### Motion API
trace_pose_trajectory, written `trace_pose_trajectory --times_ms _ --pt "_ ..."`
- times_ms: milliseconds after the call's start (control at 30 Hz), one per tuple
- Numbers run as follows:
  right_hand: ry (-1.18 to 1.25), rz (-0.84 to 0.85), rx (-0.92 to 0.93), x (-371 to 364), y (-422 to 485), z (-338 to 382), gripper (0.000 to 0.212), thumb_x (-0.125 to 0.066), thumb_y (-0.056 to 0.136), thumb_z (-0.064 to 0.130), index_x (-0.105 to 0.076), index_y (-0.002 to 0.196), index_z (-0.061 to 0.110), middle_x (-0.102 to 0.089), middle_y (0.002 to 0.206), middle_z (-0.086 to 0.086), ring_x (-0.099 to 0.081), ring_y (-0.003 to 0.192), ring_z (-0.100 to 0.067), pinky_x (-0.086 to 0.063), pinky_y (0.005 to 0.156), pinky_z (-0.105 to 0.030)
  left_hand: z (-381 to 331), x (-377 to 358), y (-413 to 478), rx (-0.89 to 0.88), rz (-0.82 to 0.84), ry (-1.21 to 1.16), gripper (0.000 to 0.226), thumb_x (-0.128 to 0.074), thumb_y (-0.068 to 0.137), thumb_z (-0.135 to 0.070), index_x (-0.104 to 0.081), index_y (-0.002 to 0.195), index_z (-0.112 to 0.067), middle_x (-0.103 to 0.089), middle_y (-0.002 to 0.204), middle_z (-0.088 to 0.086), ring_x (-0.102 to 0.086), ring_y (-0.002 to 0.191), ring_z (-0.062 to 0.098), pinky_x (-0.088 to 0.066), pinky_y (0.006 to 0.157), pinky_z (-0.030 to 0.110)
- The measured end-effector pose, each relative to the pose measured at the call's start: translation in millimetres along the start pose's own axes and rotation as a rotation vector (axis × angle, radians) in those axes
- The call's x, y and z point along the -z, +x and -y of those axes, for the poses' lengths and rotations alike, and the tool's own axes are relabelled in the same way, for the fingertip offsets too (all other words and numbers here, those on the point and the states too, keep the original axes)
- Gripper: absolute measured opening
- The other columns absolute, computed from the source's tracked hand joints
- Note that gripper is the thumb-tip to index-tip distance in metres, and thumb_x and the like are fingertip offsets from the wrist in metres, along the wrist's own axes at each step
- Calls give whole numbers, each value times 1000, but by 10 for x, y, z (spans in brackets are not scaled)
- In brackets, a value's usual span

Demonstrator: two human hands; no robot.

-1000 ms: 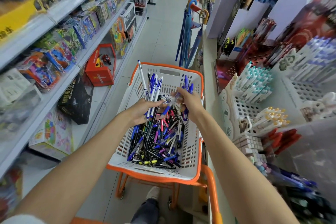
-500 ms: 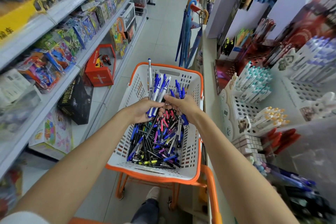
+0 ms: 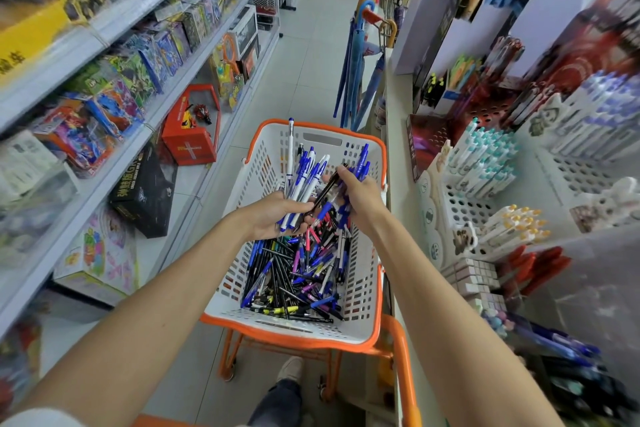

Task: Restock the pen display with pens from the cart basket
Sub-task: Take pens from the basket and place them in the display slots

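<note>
Over the last half second the right hand (image 3: 360, 196) has lifted a black pen (image 3: 325, 188) between the two bundles, its grip closed on it and on some blue pens (image 3: 362, 159). The left hand (image 3: 273, 215) keeps its grip round the fanned white-and-blue pens (image 3: 304, 180) above the cart basket (image 3: 363, 288). The black one is probably being sorted in or out, hard to tell which; nothing has yet reached the pen display (image 3: 481, 166) at right.
</note>
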State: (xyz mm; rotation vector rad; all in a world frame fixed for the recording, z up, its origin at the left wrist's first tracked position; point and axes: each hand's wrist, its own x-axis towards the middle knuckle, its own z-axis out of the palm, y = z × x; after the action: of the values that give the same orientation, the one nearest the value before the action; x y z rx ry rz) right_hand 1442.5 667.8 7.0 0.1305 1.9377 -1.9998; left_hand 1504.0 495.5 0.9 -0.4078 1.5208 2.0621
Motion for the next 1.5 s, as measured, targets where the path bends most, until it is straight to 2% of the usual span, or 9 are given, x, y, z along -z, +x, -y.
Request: trace_pose_trajectory --times_ms 167,400,567,667,833,1033,1167,1267,1500 --pt "32 -49 8 9 47 45 24 -51 104 25 -64 89 10 -66 75 -5 -52 54 -13 -45 54 -25 16 26 -3 -3 -6 -60 23 -58 98 -7 -64 119 0 -71 113 18 -72 99 28 -61 77 38" --pt "259 -100 -86 62 111 73 20 -46 106 20 -56 98 5 -60 66 -5 -67 64 -17 -60 68 -35 70 149 3 21 -48 -10 18 -50 103 -16 -59 117 -8 -46 67 -3 -38 53 6 -36 43 14" --pt "230 -84 -152 35 108 16 20 -54 103 25 -48 105 6 -44 59 0 -43 45 -10 -38 49 -22 84 113 -7 18 -54 -13 19 -53 101 -28 -53 88 -14 -44 60 -5 -37 48 5 -34 42 13" --pt "324 -45 -169 18 89 6 16 -55 102 20 -51 99 5 -47 57 1 -47 48 -10 -38 58 -25 97 68 -8 -8 -75 -47 19 -58 98 -26 -60 101 -8 -69 84 7 -67 72 15 -60 66 26" --pt "506 -2 -180 -125 45 10 11 -50 103 15 -51 100 4 -57 72 -6 -59 65 -17 -55 64 -27 96 -50 23 -12 -12 -66 39 -63 96 -24 -57 133 -13 -65 129 14 -66 115 31 -56 90 54" --pt "83 -50 -53 -223 -14 6 27 -50 104 28 -57 110 2 -69 98 -12 -70 92 -33 -58 81 -52 41 -181 5 17 12 -132 22 -67 91 -24 -67 108 -9 -71 97 8 -66 84 19 -55 69 29" --pt "-107 -59 -29 -152 -12 101 25 -62 97 36 -68 98 12 -71 100 -2 -65 91 -14 -49 77 -25 34 -154 2 28 64 -210 15 -67 91 -24 -65 98 -11 -65 87 7 -61 72 16 -51 61 26" --pt "-154 -42 -128 -78 79 68 29 -71 88 38 -69 96 10 -72 97 -6 -66 98 -25 -49 95 -39 22 -155 -24 38 162 -200 13 -66 89 -25 -65 91 -12 -63 87 5 -58 66 12 -50 58 22" --pt "-34 121 -182 28 -40 142 30 -53 101 38 -64 92 11 -65 83 1 -59 75 -13 -45 80 -28 -23 -109 41 47 115 -127 18 -56 98 -22 -59 97 -5 -52 75 3 -46 53 8 -39 46 16"
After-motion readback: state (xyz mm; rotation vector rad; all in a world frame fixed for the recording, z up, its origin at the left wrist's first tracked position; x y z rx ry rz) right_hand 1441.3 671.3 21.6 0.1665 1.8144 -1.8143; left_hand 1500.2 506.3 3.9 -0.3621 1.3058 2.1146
